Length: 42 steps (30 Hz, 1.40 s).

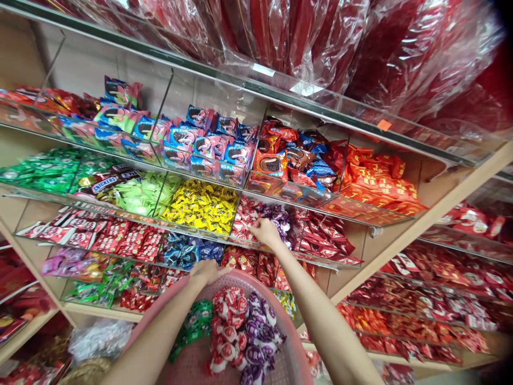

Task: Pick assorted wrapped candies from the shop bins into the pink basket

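My left hand (208,271) is closed over the far rim of a round pink plastic basket (294,326). Inside the basket lie red-and-white wrapped candies (229,307), purple-and-white wrapped candies (258,331) and a green packet (198,321). Beyond the rim, my right hand (265,232) reaches to a shelf compartment, its fingers curled together. Red-and-white candies (245,214) and purple-wrapped candies (280,218) fill that compartment around the fingers. Whatever is between the right fingertips is too small to make out.
Clear front panels and dividers edge the tilted shelves. Yellow candies (202,206) adjoin on the left, red packets (324,232) on the right. Cookie packs (200,144) sit above. Plastic-wrapped red goods (300,37) top the unit. A wooden side post (401,224) stands at right.
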Tool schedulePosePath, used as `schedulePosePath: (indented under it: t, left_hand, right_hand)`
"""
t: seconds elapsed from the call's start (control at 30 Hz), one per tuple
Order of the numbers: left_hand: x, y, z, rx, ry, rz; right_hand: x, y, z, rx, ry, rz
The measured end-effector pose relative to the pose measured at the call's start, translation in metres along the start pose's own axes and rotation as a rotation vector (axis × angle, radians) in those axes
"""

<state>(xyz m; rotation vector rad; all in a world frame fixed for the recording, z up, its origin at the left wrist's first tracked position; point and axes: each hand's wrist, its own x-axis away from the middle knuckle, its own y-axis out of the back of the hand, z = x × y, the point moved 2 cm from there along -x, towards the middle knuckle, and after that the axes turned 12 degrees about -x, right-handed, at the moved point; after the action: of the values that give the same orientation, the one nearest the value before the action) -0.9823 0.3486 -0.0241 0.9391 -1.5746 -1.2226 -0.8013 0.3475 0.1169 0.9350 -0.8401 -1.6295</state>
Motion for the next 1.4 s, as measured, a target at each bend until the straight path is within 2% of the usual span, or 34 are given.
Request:
schedulePosePath:
  t: [0.13,0.23,0.37,0.47,0.6,0.7,0.77,0.83,0.97,1.03,1.17,1.3,1.4]
  left_hand:
    - [-0.001,-0.001,0.000,-0.004,-0.006,0.004]
    - [-0.002,-0.003,0.000,-0.011,-0.003,-0.006]
    - [-0.001,-0.001,0.000,-0.015,-0.011,-0.011]
    - [0.003,0.003,-0.002,-0.013,-0.011,0.000]
    - [0.004,0.005,-0.003,-0.006,-0.008,0.007]
    - [0.001,0.002,-0.003,-0.007,0.000,0.008]
    - [-0.001,0.000,-0.003,-0.010,0.013,0.009]
    - [-0.001,-0.001,-0.003,-0.016,0.024,0.013]
    - [0.002,0.001,-0.004,-0.012,0.025,0.010]
    - [0.004,0.003,-0.004,-0.002,0.023,0.006]
    - [0.003,0.001,-0.002,0.004,0.022,0.008]
    - [0.000,-0.001,-0.001,0.000,0.016,-0.001]
    - [0.001,0.000,-0.001,-0.002,0.006,-0.007]
  right_hand:
    - [0.007,0.007,0.007,0.096,0.006,0.077]
    - [0.009,0.008,0.013,0.139,0.021,0.085]
    - [0.006,0.008,0.011,0.055,0.044,0.052]
    - [0.009,0.018,0.010,-0.069,0.087,-0.009]
    - [0.032,0.039,0.018,-0.203,0.227,-0.140]
    - [0.066,0.042,0.027,-0.282,0.393,-0.150]
    - [0.089,0.028,0.026,-0.359,0.471,-0.074]
    - [0.110,0.004,0.018,-0.423,0.486,0.033]
    - [0.141,-0.052,-0.018,-0.436,0.336,0.209]
    - [0.152,-0.071,-0.034,-0.406,0.274,0.247]
    - [0.167,-0.086,-0.045,-0.282,0.280,0.231]
    - [0.172,-0.095,-0.037,-0.063,0.319,0.177]
    - [0.176,-0.110,-0.031,0.105,0.359,0.156]
